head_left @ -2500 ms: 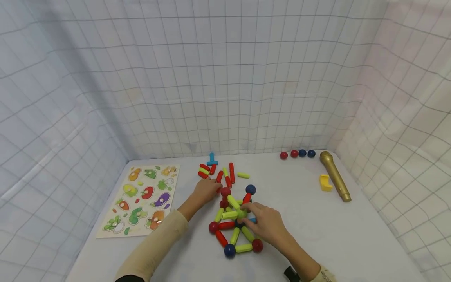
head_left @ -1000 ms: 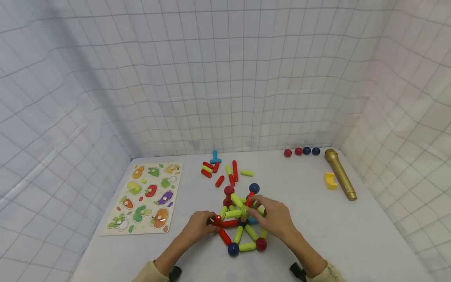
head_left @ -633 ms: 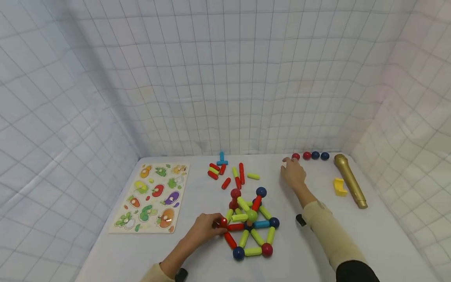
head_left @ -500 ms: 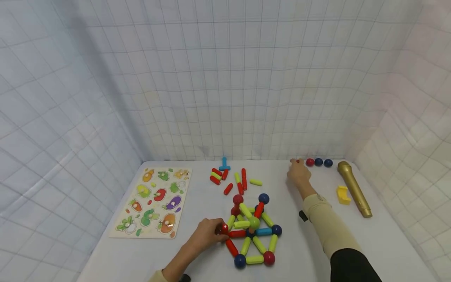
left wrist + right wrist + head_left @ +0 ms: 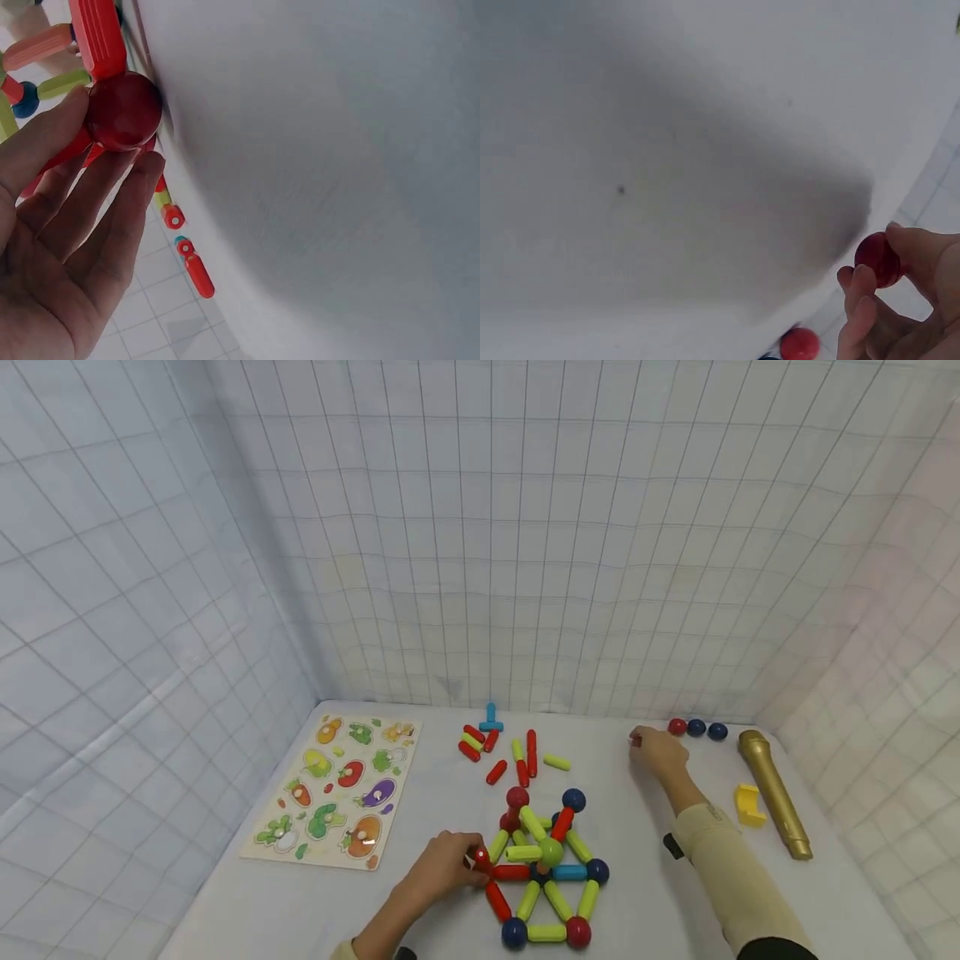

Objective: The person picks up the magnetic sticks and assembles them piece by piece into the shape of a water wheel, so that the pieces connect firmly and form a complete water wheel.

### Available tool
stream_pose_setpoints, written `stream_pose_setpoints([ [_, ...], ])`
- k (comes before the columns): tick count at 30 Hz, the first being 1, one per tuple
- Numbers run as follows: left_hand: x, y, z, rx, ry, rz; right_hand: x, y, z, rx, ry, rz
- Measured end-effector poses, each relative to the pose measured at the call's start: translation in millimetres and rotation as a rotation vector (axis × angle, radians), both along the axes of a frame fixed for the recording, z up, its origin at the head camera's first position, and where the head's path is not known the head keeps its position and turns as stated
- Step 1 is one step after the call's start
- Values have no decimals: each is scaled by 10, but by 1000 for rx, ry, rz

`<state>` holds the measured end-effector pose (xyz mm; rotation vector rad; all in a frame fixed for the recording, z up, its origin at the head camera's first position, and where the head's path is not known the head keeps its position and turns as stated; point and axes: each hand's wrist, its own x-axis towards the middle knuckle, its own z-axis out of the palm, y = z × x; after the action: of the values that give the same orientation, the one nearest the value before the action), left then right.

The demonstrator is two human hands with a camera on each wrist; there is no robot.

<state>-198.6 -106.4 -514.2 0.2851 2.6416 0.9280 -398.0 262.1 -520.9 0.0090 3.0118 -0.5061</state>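
A frame of magnetic rods and balls (image 5: pixel 547 933) stands at the front middle of the table, with yellow-green, red and blue rods between red, blue and green balls. At its left corner my left hand (image 5: pixel 448 870) pinches a red rod (image 5: pixel 481 856), whose end points up. In the left wrist view that rod meets a dark red ball (image 5: pixel 124 111), and the thumb and fingertips are right beside the ball. Toward the back right, my right hand (image 5: pixel 660 753) pinches a red ball (image 5: pixel 878 260) between thumb and fingers, just over the table.
Loose red and yellow-green rods (image 5: pixel 497 772) lie behind the frame, near a blue T-shaped pair (image 5: pixel 491 720). One red ball (image 5: pixel 677 727) and two blue balls (image 5: pixel 717 732) sit at the back right. Beside them are a gold microphone (image 5: pixel 776 795) and a yellow piece (image 5: pixel 749 805). A vegetable puzzle board (image 5: pixel 333 793) lies left.
My left hand has brought a red rod from the loose pile to the frame's left corner. My right hand has left the frame, reached to the back right and picked up a red ball.
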Motion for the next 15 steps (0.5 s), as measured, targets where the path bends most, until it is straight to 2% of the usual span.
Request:
stream_pose_setpoints([
  [4,-28,-10,18,53,-5,-25,312,-174,319,-71,167,40],
  [8,-42,-47,31,72,22,-41,752,-546,755,-179,369,133],
  [11,-32,-76,42,70,39,-49,1170,-882,969,-260,453,297],
  [15,6,-99,36,56,38,-53,1656,-1228,987,-329,445,604],
])
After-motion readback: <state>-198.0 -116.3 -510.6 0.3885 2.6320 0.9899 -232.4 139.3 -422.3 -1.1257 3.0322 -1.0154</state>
